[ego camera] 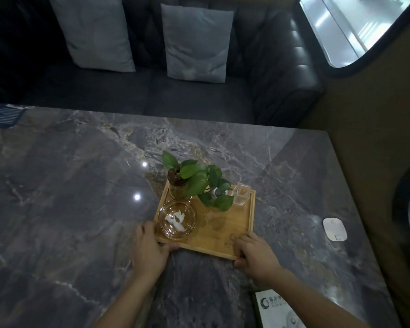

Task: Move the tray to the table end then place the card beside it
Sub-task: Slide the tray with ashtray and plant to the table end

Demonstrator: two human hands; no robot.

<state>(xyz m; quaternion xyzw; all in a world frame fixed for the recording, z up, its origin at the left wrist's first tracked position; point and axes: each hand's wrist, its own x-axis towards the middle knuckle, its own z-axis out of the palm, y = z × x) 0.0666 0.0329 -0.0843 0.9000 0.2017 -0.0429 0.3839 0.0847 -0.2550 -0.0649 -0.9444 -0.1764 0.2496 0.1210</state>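
Note:
A light wooden tray [225,235] lies on the grey marble table [69,197], right of the middle. On it stand a glass ashtray [177,220] with white scraps, a small green plant [197,181] in a glass pot and a clear plastic box [240,194]. My left hand [149,249] grips the tray's near left corner. My right hand [256,254] grips its near right corner. A white card [273,308] with a printed logo lies at the table's near edge, under my right forearm, partly cut off by the frame.
A white oval device [334,229] rests near the table's right edge. A blue leaflet [3,114] lies at the far left corner. Beyond the table stands a dark sofa [152,91] with two grey cushions [197,43]. A brown wall runs along the right.

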